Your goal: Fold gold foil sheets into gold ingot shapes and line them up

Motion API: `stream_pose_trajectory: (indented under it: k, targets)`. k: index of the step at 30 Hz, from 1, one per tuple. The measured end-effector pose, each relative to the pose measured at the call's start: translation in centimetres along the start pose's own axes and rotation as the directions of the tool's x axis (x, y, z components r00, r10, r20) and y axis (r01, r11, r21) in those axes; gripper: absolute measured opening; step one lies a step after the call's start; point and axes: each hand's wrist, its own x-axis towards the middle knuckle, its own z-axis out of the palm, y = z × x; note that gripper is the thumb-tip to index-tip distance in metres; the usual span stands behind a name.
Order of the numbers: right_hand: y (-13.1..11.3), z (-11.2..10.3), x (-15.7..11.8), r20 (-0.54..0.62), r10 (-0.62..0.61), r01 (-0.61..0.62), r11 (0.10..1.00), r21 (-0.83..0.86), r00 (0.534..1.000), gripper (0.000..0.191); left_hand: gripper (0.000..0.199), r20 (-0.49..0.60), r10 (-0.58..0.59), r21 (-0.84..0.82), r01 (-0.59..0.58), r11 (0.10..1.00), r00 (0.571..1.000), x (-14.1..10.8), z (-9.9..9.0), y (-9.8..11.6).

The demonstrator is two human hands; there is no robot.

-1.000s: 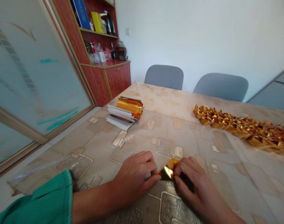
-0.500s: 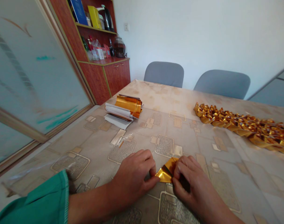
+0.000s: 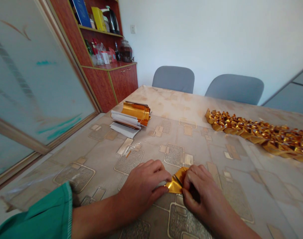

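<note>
Between my hands, low over the near part of the table, is a folded piece of gold foil paper [image 3: 175,185]. My left hand [image 3: 147,181] pinches its left corner between thumb and forefinger. On the other side my right hand [image 3: 199,186] grips the right edge, its curled fingers covering that end. A dark crease or opening runs across the middle of the paper. Farther back on the left lies a curled stack of gold foil sheets [image 3: 136,112] with white backs. Long rows of folded gold foil pieces [image 3: 256,131] stretch along the right side.
A patterned cover lies over the table [image 3: 151,139]. Two grey chairs [image 3: 173,79] stand at its far side by the white wall. A wooden cabinet [image 3: 123,81] with bottles and a kettle is at the back left, beside a frosted sliding door [image 3: 37,76].
My left thumb and forefinger have closed in on the foil paper's left corner, and the dark gap in the paper looks narrower. The view has shifted slightly.
</note>
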Motion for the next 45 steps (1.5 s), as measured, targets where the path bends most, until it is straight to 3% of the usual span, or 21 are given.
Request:
stream_pose_trajectory:
  k: [6,12,18,26,31,35,39,41,43,45]
  targets:
    - [0.3,-0.2,-0.2,0.037,-0.002,0.001,1.0,0.027,0.999,0.022,0.018,-0.047,0.14,0.213,-0.127,0.969,0.989,0.1,0.4,0.0]
    - [0.7,-1.3,-0.1,0.166,-0.001,-0.025,0.987,0.156,0.986,0.015,0.02,-0.07,0.249,0.289,-0.219,0.932,0.966,0.0,0.5,-0.2]
    - [1.1,-1.8,-0.1,0.164,-0.063,0.034,0.984,0.174,0.984,0.016,0.025,0.051,0.451,0.304,-0.444,0.843,0.891,0.0,0.2,-0.1]
    - [1.5,-2.8,-1.3,0.183,-0.243,0.237,0.97,0.057,0.953,0.018,0.037,0.134,0.499,0.304,-0.515,0.802,0.856,-0.4,-0.7,0.0]
    - [1.3,-4.3,-2.3,0.291,-0.29,0.289,0.956,0.048,0.912,0.032,0.033,0.14,0.491,0.278,-0.51,0.814,0.86,-0.2,-0.9,0.3]
    - [1.1,-5.1,-1.8,0.33,-0.234,0.219,0.972,0.084,0.914,0.027,0.013,0.08,0.377,0.211,-0.386,0.898,0.923,1.5,0.0,0.7]
    - [1.6,-4.5,-0.2,0.221,-0.172,0.125,0.969,0.212,0.96,0.022,0.011,0.027,0.229,0.165,-0.23,0.959,0.973,3.0,1.1,0.9]
    - [1.9,-3.5,0.5,0.118,-0.022,-0.008,0.969,0.245,0.993,0.018,0.006,0.004,0.187,0.144,-0.185,0.972,0.982,3.3,1.3,0.9]
    - [1.9,-2.5,1.1,0.014,0.066,-0.068,0.985,0.159,0.998,0.015,0.017,-0.014,0.159,0.133,-0.156,0.979,0.987,3.2,1.4,1.0]
    - [1.8,-1.6,1.5,-0.033,0.081,-0.081,0.997,-0.003,0.996,0.013,0.03,-0.028,0.152,0.13,-0.147,0.981,0.988,3.1,1.4,1.0]
